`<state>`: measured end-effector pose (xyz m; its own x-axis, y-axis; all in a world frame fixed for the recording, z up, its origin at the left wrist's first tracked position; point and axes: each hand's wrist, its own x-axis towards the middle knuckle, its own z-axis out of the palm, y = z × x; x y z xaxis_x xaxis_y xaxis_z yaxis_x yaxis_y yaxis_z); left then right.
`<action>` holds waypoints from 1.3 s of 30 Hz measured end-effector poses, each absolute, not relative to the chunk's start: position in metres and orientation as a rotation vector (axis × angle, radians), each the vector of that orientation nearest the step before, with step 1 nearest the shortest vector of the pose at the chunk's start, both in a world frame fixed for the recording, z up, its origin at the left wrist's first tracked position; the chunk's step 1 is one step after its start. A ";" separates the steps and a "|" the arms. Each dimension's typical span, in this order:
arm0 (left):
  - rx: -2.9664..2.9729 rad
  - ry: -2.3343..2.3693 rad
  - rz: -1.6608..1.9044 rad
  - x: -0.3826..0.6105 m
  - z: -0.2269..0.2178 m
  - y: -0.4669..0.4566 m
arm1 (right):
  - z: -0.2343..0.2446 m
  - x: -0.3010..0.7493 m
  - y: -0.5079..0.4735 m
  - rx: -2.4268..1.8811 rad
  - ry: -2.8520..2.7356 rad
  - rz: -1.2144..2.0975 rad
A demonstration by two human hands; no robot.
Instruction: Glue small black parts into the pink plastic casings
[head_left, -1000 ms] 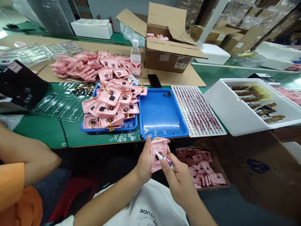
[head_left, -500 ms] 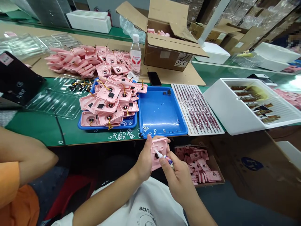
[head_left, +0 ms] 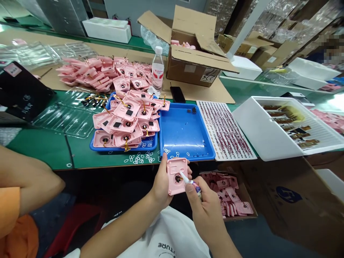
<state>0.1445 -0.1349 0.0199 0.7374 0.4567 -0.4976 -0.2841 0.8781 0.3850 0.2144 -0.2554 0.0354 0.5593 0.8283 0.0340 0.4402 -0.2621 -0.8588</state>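
Observation:
My left hand [head_left: 160,182] is closed on a pink square plastic part [head_left: 176,175], held upright below the table edge. My right hand [head_left: 204,206] grips a small glue tube [head_left: 191,183] whose white nozzle touches the dark round hole near the part's middle. Just above my hands a blue tray [head_left: 185,133] holds a few small black pieces. To its left a second blue tray [head_left: 102,147] is heaped with pink parts [head_left: 126,120] bearing black pads and orange flex strips.
Small white rings [head_left: 139,157] litter the green table edge. A white sheet of dark red strips [head_left: 224,129] and a white foam box [head_left: 264,134] lie right. A cardboard box of pink parts [head_left: 231,195] sits below. A person's arm in an orange sleeve [head_left: 24,188] is at left.
The pink part has turned to face the camera more squarely and the tube nozzle now meets its centre hole. Both hands shifted slightly left.

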 end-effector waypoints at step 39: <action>0.170 0.789 0.518 0.120 0.036 -0.081 | 0.014 0.428 0.018 -2.534 -1.206 0.243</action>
<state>0.1198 -0.0808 0.0365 0.5878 0.5042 -0.6327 -0.3802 0.8625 0.3340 0.4276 0.0177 0.0142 0.6284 0.7777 -0.0149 0.7226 -0.5908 -0.3589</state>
